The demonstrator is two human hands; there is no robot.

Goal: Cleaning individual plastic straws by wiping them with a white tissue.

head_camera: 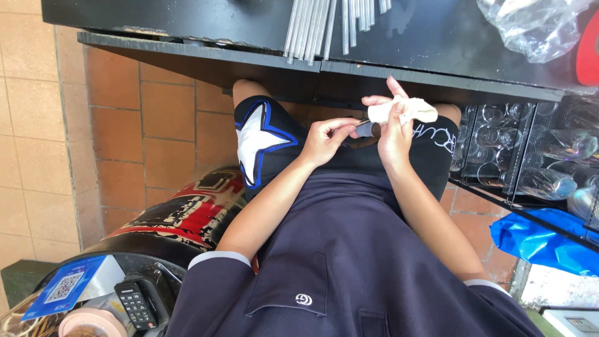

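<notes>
Seated person, both hands working a small metal piece with a cloth over the lap.

Left hand (324, 140) pinches a slim metal piece (364, 128) by one end; its long axis runs sideways toward the right hand (394, 128), which is closed around a white cloth (402, 111) at the other end. Wire rack (465, 140) alongside holds glasses (549, 181).

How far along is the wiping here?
In hand: the right hand wraps a white cloth around one end of a small metal piece, while the left hand pinches the other end. Done: possibly the metal rods lying on the black table. What is left cannot be told.
</notes>
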